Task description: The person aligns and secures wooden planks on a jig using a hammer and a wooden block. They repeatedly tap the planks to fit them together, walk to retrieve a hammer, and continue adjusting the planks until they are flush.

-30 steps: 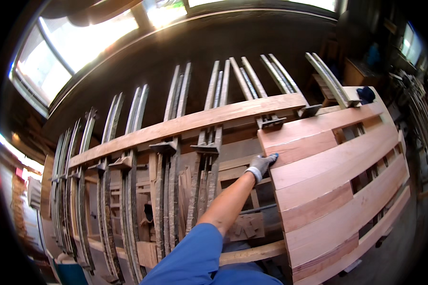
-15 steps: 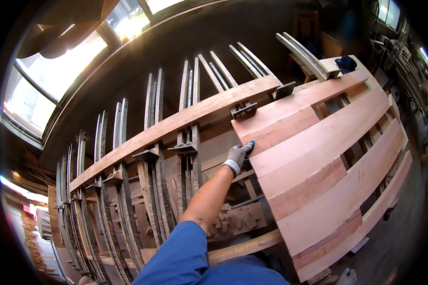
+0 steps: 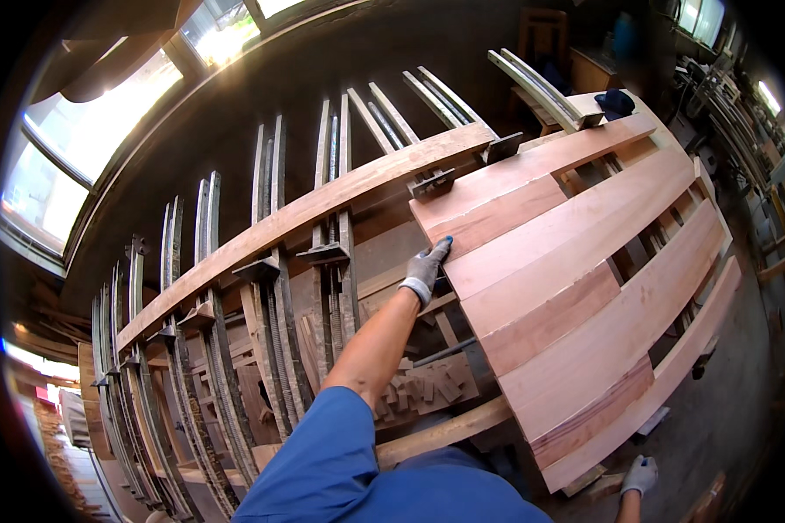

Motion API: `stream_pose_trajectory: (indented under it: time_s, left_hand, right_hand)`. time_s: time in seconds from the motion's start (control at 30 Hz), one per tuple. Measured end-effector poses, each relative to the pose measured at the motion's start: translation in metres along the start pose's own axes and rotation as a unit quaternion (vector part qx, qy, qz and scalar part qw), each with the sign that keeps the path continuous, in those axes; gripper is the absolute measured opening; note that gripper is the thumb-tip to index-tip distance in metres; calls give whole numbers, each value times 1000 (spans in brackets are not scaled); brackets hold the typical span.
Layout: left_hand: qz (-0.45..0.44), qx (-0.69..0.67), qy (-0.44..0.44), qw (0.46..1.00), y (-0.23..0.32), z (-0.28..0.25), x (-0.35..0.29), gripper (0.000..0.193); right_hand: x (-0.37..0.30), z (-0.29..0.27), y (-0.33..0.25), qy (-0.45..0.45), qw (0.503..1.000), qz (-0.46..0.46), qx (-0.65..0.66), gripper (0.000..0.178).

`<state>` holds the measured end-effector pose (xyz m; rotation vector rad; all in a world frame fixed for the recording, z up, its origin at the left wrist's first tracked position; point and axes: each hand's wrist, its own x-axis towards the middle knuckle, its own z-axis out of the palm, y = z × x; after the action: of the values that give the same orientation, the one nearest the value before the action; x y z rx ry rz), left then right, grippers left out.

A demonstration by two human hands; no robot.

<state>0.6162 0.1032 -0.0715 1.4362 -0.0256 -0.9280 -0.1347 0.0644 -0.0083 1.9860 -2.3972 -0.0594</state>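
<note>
A large panel of pale reddish boards (image 3: 532,305), with gaps between some of them, lies slanting across the right half. At its left edge, my left hand (image 3: 426,270) in a grey glove with blue fingertips grips a board, its fingers over the edge. My right hand (image 3: 639,476), also gloved, is low at the right, below the panel's near corner and apart from it. It looks loosely open, with nothing visible in it; its fingers are small in view.
Several long metal bar clamps (image 3: 270,349) stand in a row at the left, a long wooden beam (image 3: 305,222) lying across them. Small wood offcuts (image 3: 427,388) are heaped below. A dark blue cap (image 3: 615,103) rests at the panel's far end. Machinery and stock line the right.
My right hand has come up further into view at the lower right. My left hand stays on the panel's edge. The whole view has shifted slightly.
</note>
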Motion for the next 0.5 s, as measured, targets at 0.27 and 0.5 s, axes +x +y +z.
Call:
stream_pose_trajectory:
  time_s: [0.27, 0.5]
  left_hand:
    - [-102, -80, -140, 982, -53, -8, -98, 32]
    - [-186, -90, -184, 961, -135, 5, -196, 27]
  right_hand:
    - [-6, 4, 3, -2, 1000, -1, 7, 30]
    - [-6, 3, -4, -2, 999, -45, 13, 38]
